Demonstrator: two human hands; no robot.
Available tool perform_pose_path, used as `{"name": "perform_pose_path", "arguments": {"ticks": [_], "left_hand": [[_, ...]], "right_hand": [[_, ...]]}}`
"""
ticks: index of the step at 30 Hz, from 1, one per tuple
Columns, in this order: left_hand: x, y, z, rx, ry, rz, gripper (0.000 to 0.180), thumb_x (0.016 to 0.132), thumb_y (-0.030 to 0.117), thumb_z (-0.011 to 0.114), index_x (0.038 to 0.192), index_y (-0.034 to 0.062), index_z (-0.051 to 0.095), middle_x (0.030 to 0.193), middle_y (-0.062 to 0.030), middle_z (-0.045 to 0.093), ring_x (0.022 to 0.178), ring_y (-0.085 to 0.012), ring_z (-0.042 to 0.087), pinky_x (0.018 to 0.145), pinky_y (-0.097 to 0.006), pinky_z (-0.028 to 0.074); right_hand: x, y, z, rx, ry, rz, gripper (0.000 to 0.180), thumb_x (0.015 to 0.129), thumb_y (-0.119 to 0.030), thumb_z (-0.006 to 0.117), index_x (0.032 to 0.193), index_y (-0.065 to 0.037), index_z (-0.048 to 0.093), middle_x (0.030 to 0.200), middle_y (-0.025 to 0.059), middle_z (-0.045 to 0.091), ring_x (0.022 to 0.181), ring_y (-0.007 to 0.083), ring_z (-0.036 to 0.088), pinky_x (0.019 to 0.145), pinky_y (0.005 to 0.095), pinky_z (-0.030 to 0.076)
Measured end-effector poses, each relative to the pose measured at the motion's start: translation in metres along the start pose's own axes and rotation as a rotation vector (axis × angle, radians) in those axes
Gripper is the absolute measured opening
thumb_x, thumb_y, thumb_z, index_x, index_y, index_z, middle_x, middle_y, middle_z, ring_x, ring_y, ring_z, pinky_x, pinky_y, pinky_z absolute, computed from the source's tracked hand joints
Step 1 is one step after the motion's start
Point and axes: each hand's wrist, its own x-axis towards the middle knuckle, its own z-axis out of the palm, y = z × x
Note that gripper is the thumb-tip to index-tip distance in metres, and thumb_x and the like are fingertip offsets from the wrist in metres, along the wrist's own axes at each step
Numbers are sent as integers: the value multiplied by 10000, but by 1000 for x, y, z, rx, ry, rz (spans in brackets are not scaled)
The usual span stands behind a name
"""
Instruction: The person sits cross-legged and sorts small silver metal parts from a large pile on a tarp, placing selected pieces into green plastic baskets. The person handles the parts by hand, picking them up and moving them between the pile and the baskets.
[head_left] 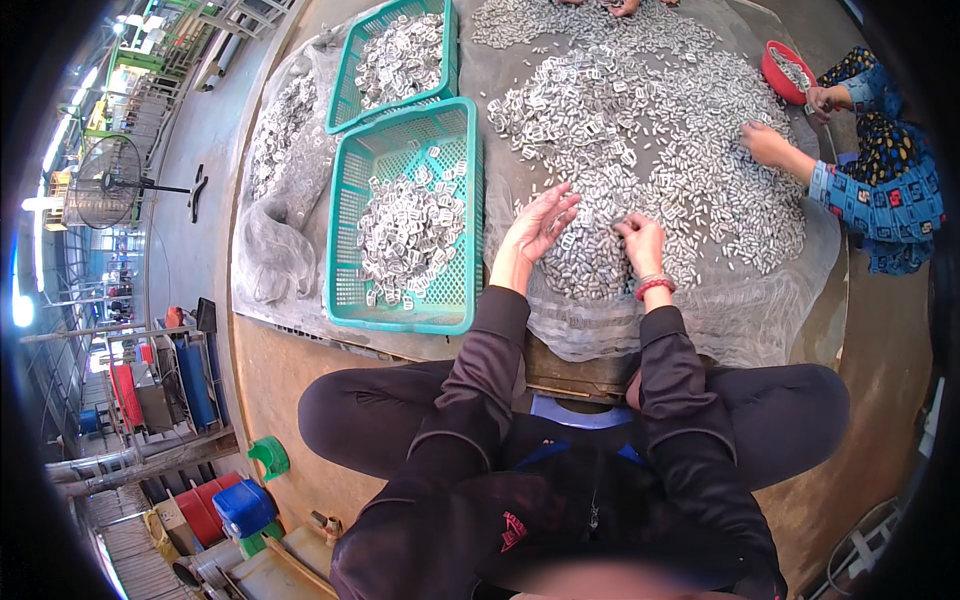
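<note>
My left hand (543, 222) hovers at the left edge of a heap of small grey metal pieces (590, 262), its fingers apart and nothing plainly held. On the heap's right side my right hand (643, 244), with a red bracelet at the wrist, has its thumb and fingers pinched together; whatever is between them is too small to make out. Farther back lie loose metal buckles (570, 105), frame-shaped with slots. Left of my left hand stands a green plastic basket (474, 215) partly filled with similar buckles (408, 235).
Behind it is another green basket (335, 100) of buckles. Crumpled mesh netting (275, 245) lies at the left. At the right, a co-worker's hand (768, 146) reaches over scattered pieces, beside a red bowl (778, 80). Another person's fingers (624, 7) show at the far edge.
</note>
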Motion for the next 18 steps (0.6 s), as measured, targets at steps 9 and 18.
{"name": "perform_pose_path", "arguments": {"ticks": [9,18], "left_hand": [[14,-9,43,355,94,-81,723,740,-213,447,1379,91,297,1449,-230,77,1227,-440,358,796,-476,554],[65,-31,-3,1962,351,468,420,703,323,751,930,-17,653,860,-205,642,807,-350,615,675,-388,509]], "right_hand": [[10,-15,-68,1111,-272,419,245,845,-51,591,1083,1,559,910,103,635,796,180,639,640,239,531],[74,-10,-32,435,-158,308,307,789,-329,685,887,-59,577,751,61,608,776,165,620,573,271,445]]}}
